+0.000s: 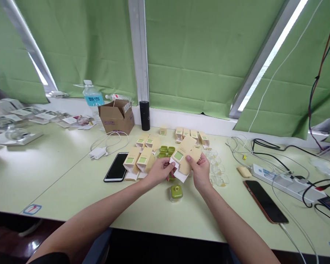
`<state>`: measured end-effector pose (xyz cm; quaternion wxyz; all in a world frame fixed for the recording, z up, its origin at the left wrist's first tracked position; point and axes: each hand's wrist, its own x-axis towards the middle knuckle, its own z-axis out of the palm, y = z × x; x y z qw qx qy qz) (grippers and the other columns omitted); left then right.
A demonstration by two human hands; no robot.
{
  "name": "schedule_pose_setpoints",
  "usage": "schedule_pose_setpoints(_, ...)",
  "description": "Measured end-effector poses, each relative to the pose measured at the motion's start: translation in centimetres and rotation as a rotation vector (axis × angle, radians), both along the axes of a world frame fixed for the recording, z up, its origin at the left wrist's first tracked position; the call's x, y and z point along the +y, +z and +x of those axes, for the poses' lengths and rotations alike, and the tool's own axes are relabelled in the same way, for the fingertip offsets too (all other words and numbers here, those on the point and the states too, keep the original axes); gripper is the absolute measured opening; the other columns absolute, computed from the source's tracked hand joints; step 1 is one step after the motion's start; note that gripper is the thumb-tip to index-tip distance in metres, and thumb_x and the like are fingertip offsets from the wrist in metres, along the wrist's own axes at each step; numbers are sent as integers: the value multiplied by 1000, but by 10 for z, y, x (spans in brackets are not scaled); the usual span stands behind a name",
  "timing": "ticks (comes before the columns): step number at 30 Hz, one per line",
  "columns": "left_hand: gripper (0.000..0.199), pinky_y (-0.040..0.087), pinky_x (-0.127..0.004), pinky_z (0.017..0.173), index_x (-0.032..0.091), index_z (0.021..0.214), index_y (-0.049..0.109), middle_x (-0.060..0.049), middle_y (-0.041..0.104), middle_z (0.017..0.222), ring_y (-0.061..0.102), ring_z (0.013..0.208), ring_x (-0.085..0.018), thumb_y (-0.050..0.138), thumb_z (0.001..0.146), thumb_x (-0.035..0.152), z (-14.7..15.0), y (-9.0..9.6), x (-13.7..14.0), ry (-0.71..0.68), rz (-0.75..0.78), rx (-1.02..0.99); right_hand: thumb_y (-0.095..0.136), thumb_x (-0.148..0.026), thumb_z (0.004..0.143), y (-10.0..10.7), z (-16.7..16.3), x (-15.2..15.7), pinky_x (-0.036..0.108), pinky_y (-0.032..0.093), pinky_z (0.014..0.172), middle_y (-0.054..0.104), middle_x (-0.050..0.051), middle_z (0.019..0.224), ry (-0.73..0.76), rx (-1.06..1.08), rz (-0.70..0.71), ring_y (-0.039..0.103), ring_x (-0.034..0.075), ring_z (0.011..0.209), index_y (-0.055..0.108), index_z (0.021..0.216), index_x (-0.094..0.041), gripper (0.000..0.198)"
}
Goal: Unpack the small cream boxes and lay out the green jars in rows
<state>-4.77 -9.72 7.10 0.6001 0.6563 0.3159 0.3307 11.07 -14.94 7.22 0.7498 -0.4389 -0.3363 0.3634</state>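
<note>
Between my two hands is a flattened tan cardboard box [184, 156] with a green square window and white inner flaps. My left hand [162, 170] pinches its lower left edge. On its right side, my right hand [200, 169] grips it with the thumb on top. Just below, a small clear jar with a green lid [176, 192] stands on the table. Green lids [164, 149] lie behind my hands, partly hidden. Clear jars [220, 169] stand in a group to the right. Several opened-up tan boxes [145, 160] stand to the left.
More tan boxes [186, 132] stand at the back. A black phone [116, 167], a brown carton [117, 116], a black cylinder [145, 115] and a water bottle [93, 98] are on the left. Rightward lie another phone [265, 201], a power strip [288, 183] and tangled cables.
</note>
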Motion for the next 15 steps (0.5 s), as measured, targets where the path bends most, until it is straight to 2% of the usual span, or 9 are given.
schedule_pose_setpoints(3, 35, 46, -23, 39, 18, 71, 61, 1, 63, 58, 59, 44, -13, 71, 83, 50, 0, 1, 4, 62, -41, 18, 89, -45, 67, -1, 1, 0, 37, 62, 76, 76, 5, 105, 43, 18, -18, 73, 23, 90, 58, 114, -25, 59)
schedule_pose_setpoints(7, 33, 48, -24, 39, 17, 69, 60, 0, 64, 58, 61, 42, -14, 66, 89, 42, 0, 11, 21, 174, -23, 39, 83, -53, 73, -4, 4, 1, 29, 59, 61, 67, 3, 110, -52, 10, -23, 67, 20, 92, 54, 117, -29, 59)
schedule_pose_setpoints(11, 31, 52, -24, 44, 15, 68, 61, -6, 72, 68, 68, 50, -16, 57, 95, 31, 12, 28, 59, 332, 89, 208, 79, -53, 77, -6, 3, 0, 24, 52, 55, 60, 2, 104, -158, -79, 28, 60, 16, 85, 56, 111, -27, 49)
schedule_pose_setpoints(15, 30, 54, -25, 49, 13, 70, 66, -8, 68, 55, 70, 50, -19, 59, 94, 31, 45, 37, 106, 375, 133, 298, 73, -51, 85, -9, -6, -7, 24, 46, 56, 61, 2, 92, -139, -214, 70, 56, 16, 79, 59, 106, -26, 36)
